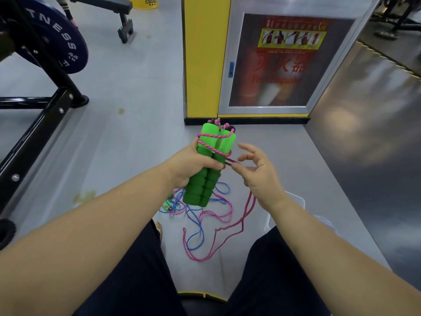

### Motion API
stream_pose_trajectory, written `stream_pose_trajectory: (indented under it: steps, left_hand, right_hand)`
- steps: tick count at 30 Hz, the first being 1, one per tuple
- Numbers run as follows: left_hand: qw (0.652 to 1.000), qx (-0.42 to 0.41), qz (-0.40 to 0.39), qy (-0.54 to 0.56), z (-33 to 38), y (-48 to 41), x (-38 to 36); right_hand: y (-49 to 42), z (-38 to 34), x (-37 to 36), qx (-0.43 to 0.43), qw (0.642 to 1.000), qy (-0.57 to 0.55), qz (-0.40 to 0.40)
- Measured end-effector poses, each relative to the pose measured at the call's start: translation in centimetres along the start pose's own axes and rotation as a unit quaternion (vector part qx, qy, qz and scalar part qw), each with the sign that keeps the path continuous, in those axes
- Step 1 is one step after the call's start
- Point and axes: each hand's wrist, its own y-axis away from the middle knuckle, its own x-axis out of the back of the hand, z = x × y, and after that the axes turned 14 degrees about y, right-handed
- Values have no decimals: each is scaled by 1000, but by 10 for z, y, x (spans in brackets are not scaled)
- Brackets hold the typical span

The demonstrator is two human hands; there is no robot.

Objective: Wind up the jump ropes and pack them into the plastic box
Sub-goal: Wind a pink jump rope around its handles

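Gripping the green handles, the left hand anchored them while the right hand pinched pink rope that wanted tautness.

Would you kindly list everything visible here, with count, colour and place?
handles: two, green, held side by side at centre
pink rope: one, pink, wound round handles, trailing to floor
blue rope: one, blue, loose on floor
plastic box: one, clear, floor at right
weight plate: one, dark blue, upper left
bench: one, black, top left
cabinet: one, silver-framed, wall ahead
left hand: one, grips both handles
right hand: one, pinches pink rope
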Motion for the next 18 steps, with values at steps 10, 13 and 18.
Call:
stream_pose_trajectory:
  steps: [10,13,18]
  left_hand:
    - [998,-14,28,-57,7,0,8]
    - [995,-3,27,-100,3,2,9]
    - [970,-23,1,-243,6,5,10]
  right_hand:
    - [2,9,3,-14,934,321,-156]
    - [0,15,5,-36,910,356,-209]
    - [-6,3,14,-42,904,378,-196]
